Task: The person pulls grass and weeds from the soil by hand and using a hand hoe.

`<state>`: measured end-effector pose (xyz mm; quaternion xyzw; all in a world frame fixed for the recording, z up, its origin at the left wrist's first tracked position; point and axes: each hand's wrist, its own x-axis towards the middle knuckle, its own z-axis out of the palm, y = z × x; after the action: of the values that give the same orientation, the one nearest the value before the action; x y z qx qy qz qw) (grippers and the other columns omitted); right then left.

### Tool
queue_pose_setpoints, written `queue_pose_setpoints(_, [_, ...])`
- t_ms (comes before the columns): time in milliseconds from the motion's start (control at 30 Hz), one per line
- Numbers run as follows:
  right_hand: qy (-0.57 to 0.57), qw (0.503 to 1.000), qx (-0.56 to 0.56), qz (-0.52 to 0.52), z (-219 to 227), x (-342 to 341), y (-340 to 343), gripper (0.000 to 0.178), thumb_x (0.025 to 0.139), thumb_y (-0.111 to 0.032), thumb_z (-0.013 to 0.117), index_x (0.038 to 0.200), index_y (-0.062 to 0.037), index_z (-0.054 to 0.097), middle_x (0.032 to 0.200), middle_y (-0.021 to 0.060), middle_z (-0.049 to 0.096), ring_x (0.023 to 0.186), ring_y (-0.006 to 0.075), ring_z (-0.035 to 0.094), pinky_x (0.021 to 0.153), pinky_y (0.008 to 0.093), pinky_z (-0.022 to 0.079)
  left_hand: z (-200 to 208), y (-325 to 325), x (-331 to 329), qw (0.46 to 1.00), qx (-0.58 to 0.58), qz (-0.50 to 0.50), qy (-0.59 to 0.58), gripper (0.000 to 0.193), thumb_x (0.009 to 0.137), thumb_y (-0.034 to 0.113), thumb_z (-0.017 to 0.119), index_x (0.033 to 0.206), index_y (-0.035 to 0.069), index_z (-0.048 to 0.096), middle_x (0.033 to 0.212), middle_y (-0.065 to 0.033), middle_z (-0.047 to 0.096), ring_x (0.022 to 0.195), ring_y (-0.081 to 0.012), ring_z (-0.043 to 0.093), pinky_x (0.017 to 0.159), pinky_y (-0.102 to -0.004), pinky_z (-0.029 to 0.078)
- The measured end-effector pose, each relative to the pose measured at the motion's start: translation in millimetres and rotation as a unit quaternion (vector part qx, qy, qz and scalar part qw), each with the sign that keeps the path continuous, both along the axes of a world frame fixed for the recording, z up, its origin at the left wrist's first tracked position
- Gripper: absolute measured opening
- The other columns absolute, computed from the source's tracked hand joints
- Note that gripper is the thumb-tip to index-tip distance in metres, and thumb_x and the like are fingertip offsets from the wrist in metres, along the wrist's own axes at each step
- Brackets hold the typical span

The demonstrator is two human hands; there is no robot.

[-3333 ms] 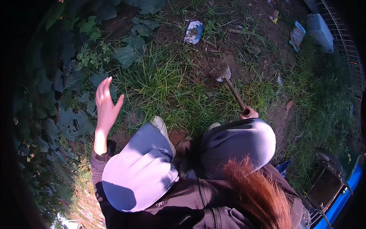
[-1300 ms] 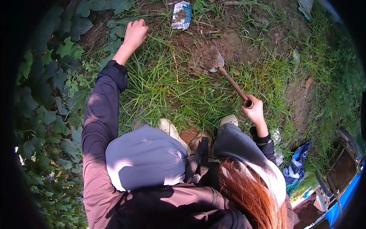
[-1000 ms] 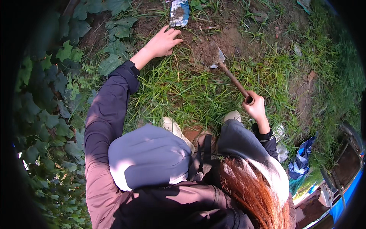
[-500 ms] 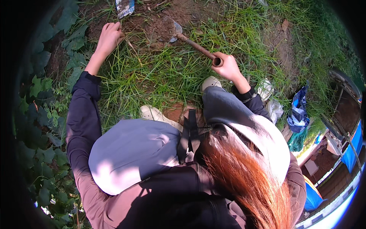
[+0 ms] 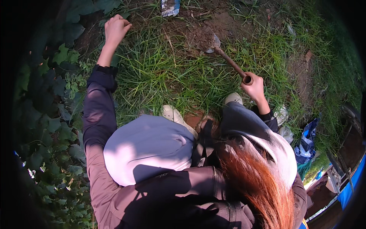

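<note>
My right hand (image 5: 254,87) is wrapped round the hollow, rusty metal handle of a hand trowel (image 5: 231,62). The trowel's blade lies against loose brown soil (image 5: 202,38), with earth covering part of it. To the left, my left hand (image 5: 116,30) hangs above the grass edge beside dark leaves, its fingers curled and pinched together. Whatever may be between those fingertips is too small or hidden to make out. At the top, a blue and white packet (image 5: 170,7) lies on the soil, apart from both hands.
Broad-leaved vines (image 5: 49,126) crowd the left side. Grass (image 5: 164,72) grows between my hands and my pale clogs (image 5: 177,118). White plastic bags (image 5: 284,122) and a blue patterned bag (image 5: 307,141) lie right of my knee, near a cart-like frame (image 5: 349,141) at the edge.
The view has swung, so the ground appears further right. My left hand has moved left, away from the packet toward the leaves. My right hand keeps its grip on the trowel, whose blade stays at the soil.
</note>
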<state>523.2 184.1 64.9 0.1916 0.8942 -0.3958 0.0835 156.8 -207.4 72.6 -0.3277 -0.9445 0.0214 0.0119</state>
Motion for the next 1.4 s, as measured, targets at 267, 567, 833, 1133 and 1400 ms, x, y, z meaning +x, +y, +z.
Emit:
queue_pose_setpoints(267, [-0.004, 0.990, -0.074, -0.122, -10.5, 15.6, 16.0, 0.030, 0.064, -0.009, 0.063, 0.092, 0.0041, 0.064, 0.063, 0.0068, 0.056, 0.057, 0.0103, 0.052, 0.058, 0.0254, 0.044, 13.0, 63.9, 85.6, 0.967, 0.011, -0.139, -0.213, 0.040, 0.082, 0.047, 0.061, 0.094, 0.009, 0.069, 0.103, -0.0109, 0.052, 0.103, -0.0288, 0.050, 0.091, -0.0407, 0.037])
queue_pose_setpoints(567, [-0.006, 0.996, -0.027, -0.089, 24.1, 56.4, 50.6, 0.033, 0.062, -0.008, 0.062, 0.093, 0.0035, 0.063, 0.061, 0.0064, 0.051, 0.057, 0.0101, 0.047, 0.056, 0.0246, 0.042, 28.0, 97.9, 137.1, 0.967, 0.016, -0.227, -0.112, 0.042, 0.078, 0.031, 0.068, 0.108, 0.004, 0.059, 0.108, -0.0106, 0.049, 0.107, -0.0273, 0.048, 0.103, -0.0446, 0.030])
queue_pose_setpoints(833, [0.003, 1.000, 0.008, 0.029, 25.2, 85.2, 58.4, 0.032, 0.058, -0.009, 0.064, 0.088, 0.0005, 0.065, 0.061, 0.0125, 0.055, 0.052, 0.0226, 0.056, 0.054, 0.0297, 0.045, 20.4, 112.1, 149.1, 0.947, 0.046, -0.258, -0.187, 0.033, 0.078, 0.028, 0.069, 0.101, 0.004, 0.062, 0.090, -0.0083, 0.046, 0.090, -0.0261, 0.049, 0.095, -0.0402, 0.036])
queue_pose_setpoints(1133, [-0.004, 0.994, -0.055, 0.091, -16.4, 62.6, 18.9, 0.033, 0.059, -0.014, 0.067, 0.089, -0.0004, 0.064, 0.066, 0.0185, 0.058, 0.058, 0.0337, 0.060, 0.057, 0.0354, 0.048, 49.8, 67.5, 141.0, 0.973, 0.061, -0.140, -0.171, 0.024, 0.084, 0.024, 0.062, 0.101, 0.008, 0.062, 0.091, -0.0082, 0.049, 0.093, -0.0272, 0.049, 0.091, -0.0389, 0.037])
queue_pose_setpoints(1400, [-0.068, 0.994, -0.054, 0.064, 30.5, 83.8, 45.9, 0.033, 0.069, -0.021, 0.066, 0.093, 0.0019, 0.065, 0.059, 0.0171, 0.054, 0.051, 0.0234, 0.056, 0.054, 0.0315, 0.045, 80.2, 40.6, 156.8, 0.972, 0.044, -0.092, -0.213, 0.026, 0.084, 0.022, 0.062, 0.105, 0.006, 0.061, 0.095, -0.0089, 0.049, 0.096, -0.0275, 0.049, 0.093, -0.0391, 0.036])
